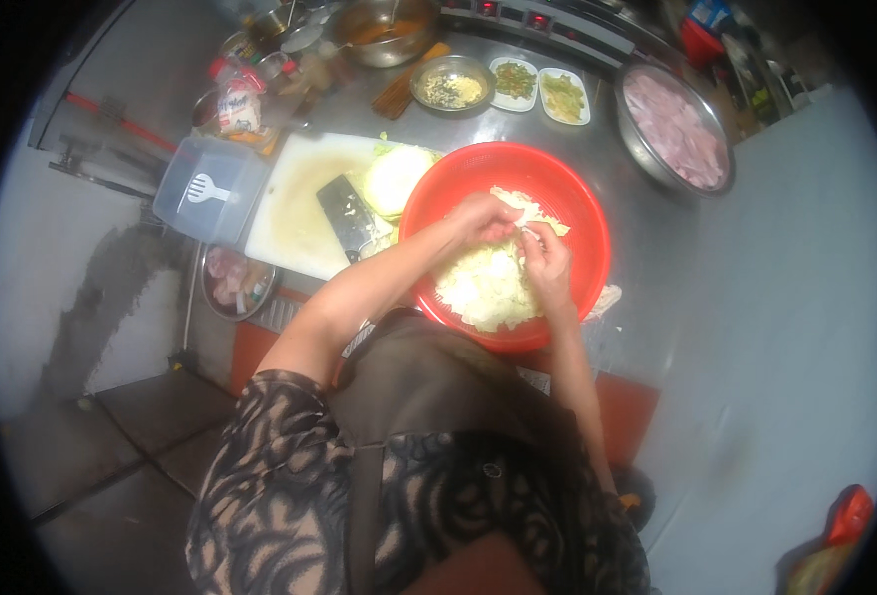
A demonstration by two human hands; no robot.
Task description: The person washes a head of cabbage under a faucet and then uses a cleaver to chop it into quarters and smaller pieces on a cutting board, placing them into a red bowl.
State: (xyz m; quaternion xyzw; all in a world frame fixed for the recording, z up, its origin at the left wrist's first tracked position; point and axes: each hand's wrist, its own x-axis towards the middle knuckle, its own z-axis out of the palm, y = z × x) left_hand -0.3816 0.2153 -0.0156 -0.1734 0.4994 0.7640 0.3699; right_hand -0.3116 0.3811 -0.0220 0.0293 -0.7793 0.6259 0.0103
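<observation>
Both hands are over a red plastic colander (593,216) holding chopped pale cabbage (489,291). My left hand (483,217) has its fingers curled on a small piece of cabbage. Facing it, my right hand (548,260) pinches at the same small piece, the fingertips of both hands nearly touching. To the left, a cleaver (344,212) lies flat on a white cutting board (289,230) with bits of cabbage on its blade. A cut cabbage head (399,180) sits on the board between the cleaver and the colander.
A steel bowl of raw pale meat (678,126) stands back right. Behind the colander are two white dishes (513,84) (565,96) and a metal bowl of chopped garlic-like bits (453,83). A plastic container (211,190) and a meat bowl (236,281) lie left.
</observation>
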